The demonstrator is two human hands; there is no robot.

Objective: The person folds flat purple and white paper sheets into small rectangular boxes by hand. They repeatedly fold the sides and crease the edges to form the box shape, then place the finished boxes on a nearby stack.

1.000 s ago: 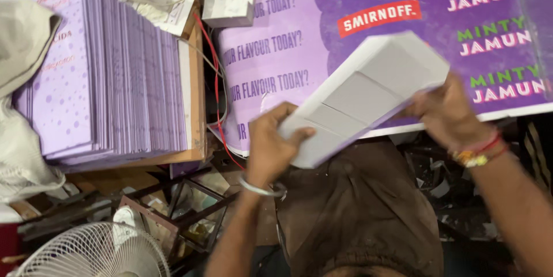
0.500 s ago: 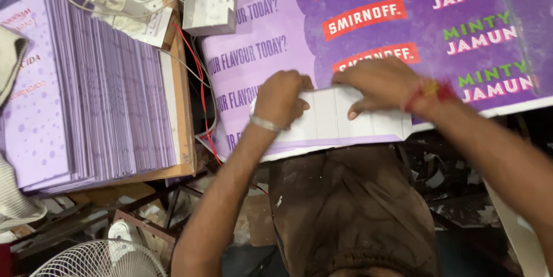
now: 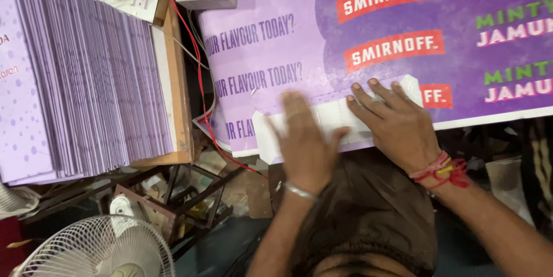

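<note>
Now both hands are pressing flat, fingers spread, on a white folded card (image 3: 334,117) lying at the near edge of the purple printed sheet (image 3: 368,29): the left hand (image 3: 304,141) is covering its left part, the right hand (image 3: 394,122) its right part. Left of the sheet a stack of purple cards (image 3: 86,75) is sitting.

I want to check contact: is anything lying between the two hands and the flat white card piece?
Nothing visible: the left hand and right hand both lie flat directly on the flat white card piece, which rests on the purple printed sheets.
</note>
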